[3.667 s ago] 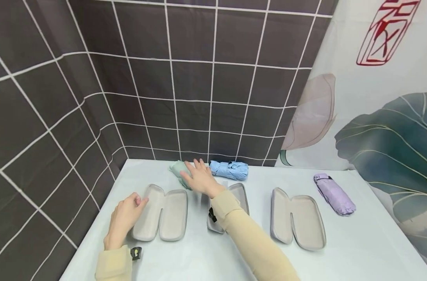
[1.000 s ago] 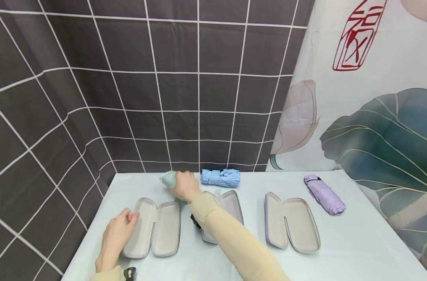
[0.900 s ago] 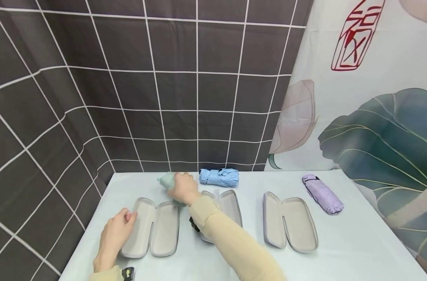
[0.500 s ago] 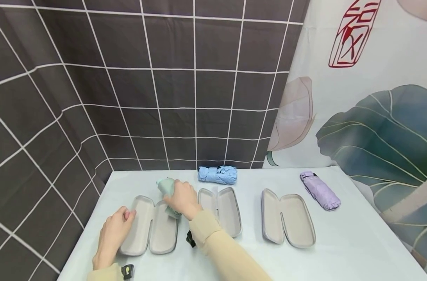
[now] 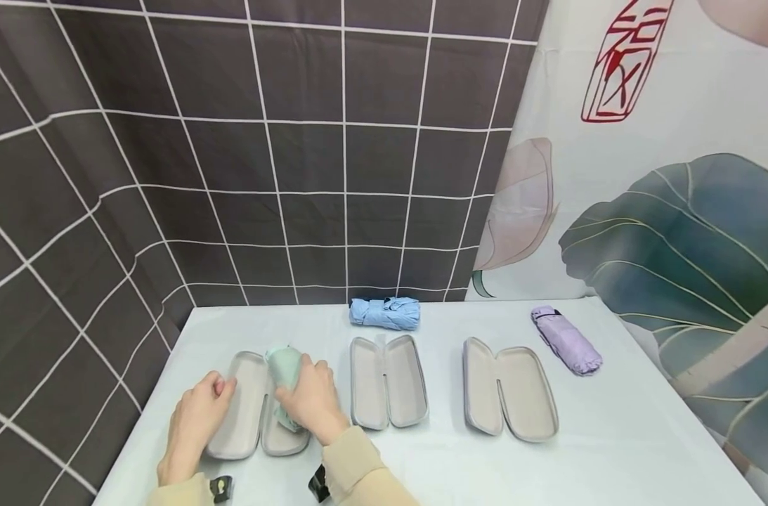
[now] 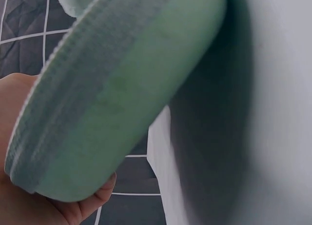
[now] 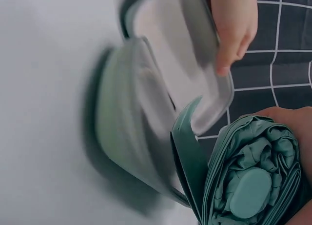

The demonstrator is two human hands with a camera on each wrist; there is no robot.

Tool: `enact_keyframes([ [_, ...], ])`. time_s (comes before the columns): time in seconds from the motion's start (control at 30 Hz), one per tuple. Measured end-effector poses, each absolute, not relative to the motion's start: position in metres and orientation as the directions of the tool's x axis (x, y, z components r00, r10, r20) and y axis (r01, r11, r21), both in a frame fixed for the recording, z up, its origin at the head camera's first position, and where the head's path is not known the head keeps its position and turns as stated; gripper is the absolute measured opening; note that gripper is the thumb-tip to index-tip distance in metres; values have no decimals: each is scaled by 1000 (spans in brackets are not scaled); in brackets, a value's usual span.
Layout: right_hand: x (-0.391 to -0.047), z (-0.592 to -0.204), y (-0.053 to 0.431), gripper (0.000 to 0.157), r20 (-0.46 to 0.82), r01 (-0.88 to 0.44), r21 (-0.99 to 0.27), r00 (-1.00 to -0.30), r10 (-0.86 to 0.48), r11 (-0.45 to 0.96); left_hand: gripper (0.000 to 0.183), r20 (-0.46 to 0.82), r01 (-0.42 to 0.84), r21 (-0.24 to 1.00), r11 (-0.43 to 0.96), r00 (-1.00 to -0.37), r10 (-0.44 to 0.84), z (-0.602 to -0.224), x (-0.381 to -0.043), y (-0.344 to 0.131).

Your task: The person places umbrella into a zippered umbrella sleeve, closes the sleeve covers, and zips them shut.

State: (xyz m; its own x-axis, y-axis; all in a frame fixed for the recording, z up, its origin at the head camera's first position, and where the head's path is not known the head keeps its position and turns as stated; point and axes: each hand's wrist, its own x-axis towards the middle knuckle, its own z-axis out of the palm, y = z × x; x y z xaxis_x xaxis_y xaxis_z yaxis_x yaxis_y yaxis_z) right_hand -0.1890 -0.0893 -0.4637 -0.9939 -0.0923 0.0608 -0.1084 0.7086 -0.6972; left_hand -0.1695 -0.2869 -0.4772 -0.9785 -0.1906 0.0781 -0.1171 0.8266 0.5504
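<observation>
My right hand (image 5: pixel 314 399) grips a rolled-up green folding umbrella (image 5: pixel 285 367), tilted over the right half of the leftmost open zip case (image 5: pixel 237 425). The umbrella's bundled end and oval handle tip (image 7: pixel 250 192) face the right wrist camera, and a loose flap of its cloth sticks out. This case has a pale lining and a green outside (image 6: pixel 122 103). At its left edge, my left hand (image 5: pixel 192 420) holds the rim, fingers bent over it; the case hides part of that hand in the left wrist view.
Two more open pale-lined cases stand to the right, a middle case (image 5: pixel 404 383) and a right case (image 5: pixel 528 397). A blue folded umbrella (image 5: pixel 385 313) lies at the table's back edge, a purple folded umbrella (image 5: pixel 565 340) at the right. Tiled-pattern cloth (image 5: pixel 308 161) hangs behind the white table (image 5: pixel 459 471).
The right hand closed round the green umbrella, lifted it from the back of the table and brought it nearer, over the left case. The left hand stayed at the case's edge.
</observation>
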Motion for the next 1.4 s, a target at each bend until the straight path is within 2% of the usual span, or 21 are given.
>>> enact_keyframes([
  [0.53, -173, -486, -93, 74, 65, -81, -703, -997, -49, 706, 34, 63, -108, 580, 808, -982, -176, -477, -171, -287],
  [0.73, -172, -487, -97, 75, 41, -65, -664, -998, -50, 745, 36, 63, -111, 574, 811, -982, -178, -478, -170, -287],
  [1.07, -169, -471, -103, 83, -68, -86, -560, -987, -149, 824, 37, 68, -97, 571, 815, -984, -165, -477, -170, -288],
  [1.4, -176, -478, -115, 84, -84, -66, -514, -988, -127, 855, 35, 55, -88, 574, 814, -988, -145, -475, -170, -286],
])
